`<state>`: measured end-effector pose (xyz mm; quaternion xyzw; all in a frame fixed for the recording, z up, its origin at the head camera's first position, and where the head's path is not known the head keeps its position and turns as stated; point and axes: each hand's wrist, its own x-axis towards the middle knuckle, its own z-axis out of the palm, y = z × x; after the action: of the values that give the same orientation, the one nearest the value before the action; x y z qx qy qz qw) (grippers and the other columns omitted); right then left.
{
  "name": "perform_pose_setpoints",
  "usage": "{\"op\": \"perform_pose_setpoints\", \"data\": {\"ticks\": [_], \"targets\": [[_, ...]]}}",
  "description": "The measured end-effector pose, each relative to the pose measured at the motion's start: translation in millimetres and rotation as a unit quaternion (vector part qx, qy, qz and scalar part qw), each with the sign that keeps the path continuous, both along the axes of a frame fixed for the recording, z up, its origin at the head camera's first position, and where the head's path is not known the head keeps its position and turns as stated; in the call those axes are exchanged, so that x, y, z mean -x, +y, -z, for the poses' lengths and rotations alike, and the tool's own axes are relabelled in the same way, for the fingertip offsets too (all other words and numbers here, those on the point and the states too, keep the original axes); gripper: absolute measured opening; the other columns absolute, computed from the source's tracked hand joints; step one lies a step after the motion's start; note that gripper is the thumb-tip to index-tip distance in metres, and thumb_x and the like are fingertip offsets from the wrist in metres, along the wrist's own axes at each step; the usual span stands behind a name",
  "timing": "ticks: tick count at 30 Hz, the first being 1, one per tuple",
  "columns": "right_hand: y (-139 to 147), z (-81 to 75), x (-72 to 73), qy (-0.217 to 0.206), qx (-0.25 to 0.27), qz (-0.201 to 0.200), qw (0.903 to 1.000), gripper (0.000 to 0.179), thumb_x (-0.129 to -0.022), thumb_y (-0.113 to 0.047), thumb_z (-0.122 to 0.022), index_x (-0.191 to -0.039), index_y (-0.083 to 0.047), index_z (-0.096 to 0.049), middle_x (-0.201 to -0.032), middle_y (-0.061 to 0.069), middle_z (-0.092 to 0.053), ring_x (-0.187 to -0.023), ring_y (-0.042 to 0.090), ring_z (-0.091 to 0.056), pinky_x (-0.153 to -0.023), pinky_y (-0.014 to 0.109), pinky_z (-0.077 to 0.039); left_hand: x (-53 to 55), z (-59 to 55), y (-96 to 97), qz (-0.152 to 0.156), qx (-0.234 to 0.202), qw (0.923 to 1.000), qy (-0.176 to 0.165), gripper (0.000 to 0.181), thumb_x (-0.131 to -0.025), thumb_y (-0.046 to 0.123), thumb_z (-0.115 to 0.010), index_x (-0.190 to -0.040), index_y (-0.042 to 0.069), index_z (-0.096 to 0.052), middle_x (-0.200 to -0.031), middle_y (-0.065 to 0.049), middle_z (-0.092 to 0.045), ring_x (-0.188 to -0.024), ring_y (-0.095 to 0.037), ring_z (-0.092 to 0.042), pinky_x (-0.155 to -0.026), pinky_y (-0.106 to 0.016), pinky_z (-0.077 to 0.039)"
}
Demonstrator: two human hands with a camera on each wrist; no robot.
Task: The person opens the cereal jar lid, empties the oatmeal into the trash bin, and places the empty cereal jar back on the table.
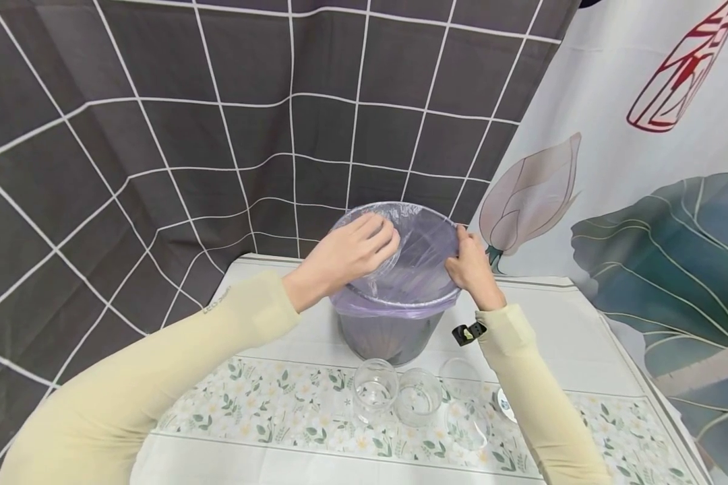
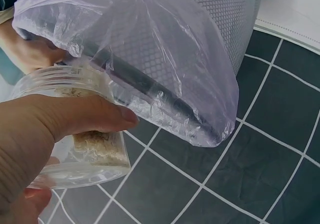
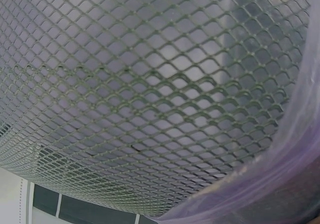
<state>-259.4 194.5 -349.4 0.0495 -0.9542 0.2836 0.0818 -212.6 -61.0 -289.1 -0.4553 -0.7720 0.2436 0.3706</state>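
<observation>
My left hand (image 1: pixel 352 252) grips a clear plastic jar (image 2: pixel 102 175) with its thumb across the side, over the mouth of the bin. Tan, crumbly matter (image 2: pixel 100 151) lies along the inside of the jar. My right hand (image 1: pixel 470 266) pinches the right rim of the mesh bin (image 1: pixel 388 337), thumb inside and fingers at the edge. A thin purple bag (image 1: pixel 427 269) lines the bin and folds over its rim. The right wrist view shows the mesh wall (image 3: pixel 150 94) close up, with the right hand mostly hidden.
In front of the bin stand two clear jars (image 1: pixel 375 387) on a flowered strip of the white table (image 1: pixel 267 444). Clear round pieces (image 1: pixel 466 426) lie to their right, and a small white disc (image 1: pixel 506 405) is beside the right forearm. A dark gridded curtain (image 1: pixel 249 135) hangs behind.
</observation>
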Motion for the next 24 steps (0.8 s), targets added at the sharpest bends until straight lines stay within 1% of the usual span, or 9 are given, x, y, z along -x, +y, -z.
{"op": "perform_pose_setpoints", "data": {"ticks": [5,11,14,18,20,24], "targets": [[0.0,-0.3,-0.1,0.004,0.001,-0.003,1.0,0.076,-0.069,0.0,-0.042,-0.142,0.006,-0.02,-0.133,0.034,-0.033,-0.119,0.045,-0.037,-0.099,0.06,-0.03,-0.5,-0.8,-0.1,-0.009,0.024,0.9996,0.01,0.048,-0.074,0.002,-0.057,-0.121,0.002,-0.047,-0.118,-0.013,-0.05,-0.108,-0.027,-0.043,-0.102,-0.035,-0.034],[-0.3,-0.9,-0.6,0.007,-0.003,-0.007,0.9999,0.075,-0.07,0.0,-0.041,-0.141,0.008,-0.02,-0.132,0.035,-0.033,-0.118,0.046,-0.037,-0.098,0.06,-0.032,-2.8,0.4,-1.7,-0.03,0.041,0.9984,0.024,0.057,-0.073,0.009,-0.063,-0.128,0.009,-0.045,-0.127,-0.008,-0.046,-0.113,-0.024,-0.04,-0.098,-0.036,-0.033],[-0.4,-1.1,-0.9,0.005,-0.003,-0.007,1.0,0.075,-0.07,0.001,-0.041,-0.141,0.008,-0.02,-0.133,0.036,-0.032,-0.118,0.046,-0.037,-0.098,0.06,-0.031,-3.5,0.3,-1.5,-0.03,0.044,0.998,0.035,0.055,-0.076,0.009,-0.061,-0.129,0.011,-0.045,-0.128,-0.007,-0.046,-0.114,-0.022,-0.04,-0.097,-0.035,-0.033],[-0.1,-0.5,-0.8,0.006,0.0,-0.006,1.0,0.075,-0.07,0.0,-0.042,-0.141,0.007,-0.02,-0.133,0.036,-0.032,-0.119,0.047,-0.037,-0.099,0.06,-0.031,-3.5,0.0,0.0,-0.021,0.042,0.9979,0.044,0.045,-0.084,0.006,-0.052,-0.129,0.01,-0.045,-0.128,-0.006,-0.047,-0.114,-0.02,-0.04,-0.096,-0.031,-0.034],[-0.2,-0.5,-1.0,0.007,0.0,-0.005,1.0,0.075,-0.07,0.0,-0.042,-0.141,0.008,-0.021,-0.133,0.036,-0.032,-0.119,0.047,-0.037,-0.098,0.06,-0.031,-3.4,0.5,0.5,-0.014,0.041,0.9982,0.043,0.042,-0.087,0.005,-0.049,-0.129,0.01,-0.045,-0.127,-0.007,-0.047,-0.115,-0.02,-0.041,-0.097,-0.03,-0.034],[-0.1,-0.2,-1.2,0.009,0.001,-0.004,0.9999,0.075,-0.069,0.0,-0.043,-0.141,0.008,-0.022,-0.132,0.036,-0.033,-0.118,0.046,-0.038,-0.098,0.06,-0.032,-2.8,2.2,1.2,-0.005,0.043,0.9984,0.038,0.043,-0.086,0.003,-0.047,-0.128,0.009,-0.045,-0.128,-0.008,-0.047,-0.117,-0.021,-0.041,-0.099,-0.03,-0.033]]}}
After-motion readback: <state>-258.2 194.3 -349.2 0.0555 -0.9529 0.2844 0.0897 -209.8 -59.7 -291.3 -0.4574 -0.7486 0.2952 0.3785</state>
